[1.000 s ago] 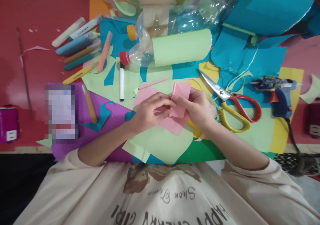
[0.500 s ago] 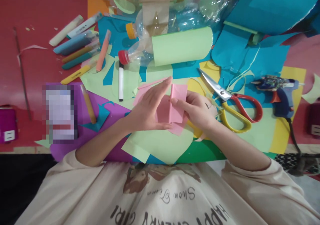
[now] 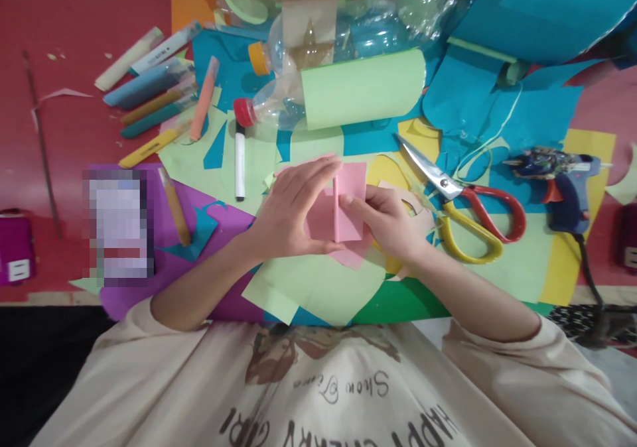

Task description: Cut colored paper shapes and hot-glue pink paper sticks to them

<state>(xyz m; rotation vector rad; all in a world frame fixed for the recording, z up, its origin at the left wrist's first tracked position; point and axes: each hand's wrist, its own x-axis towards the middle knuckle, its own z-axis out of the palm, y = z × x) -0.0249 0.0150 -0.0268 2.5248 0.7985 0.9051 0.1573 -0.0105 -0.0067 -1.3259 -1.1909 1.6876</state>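
A small piece of pink paper [image 3: 352,203] with a narrow folded or rolled left edge is held upright in the middle of the work area. My right hand [image 3: 395,221] pinches it from the right, thumb on the near face and fingers behind. My left hand [image 3: 291,211] is curved around the left side, its fingertips at the top end of the folded edge and its thumb at the bottom end. More pink paper lies beneath, partly covered by my hands. Light green paper [image 3: 318,288] is spread below them.
Scissors [image 3: 450,191] lie open to the right, with a glue gun [image 3: 570,191] beyond. Plastic bottles, one wrapped in green paper [image 3: 365,92], lie ahead. Several markers [image 3: 144,83] and a phone [image 3: 122,225] are at left. A white marker [image 3: 239,165] rests nearer the middle.
The pink paper has shifted slightly left with my right hand. My left fingers and thumb have closed in on the two ends of its folded edge.
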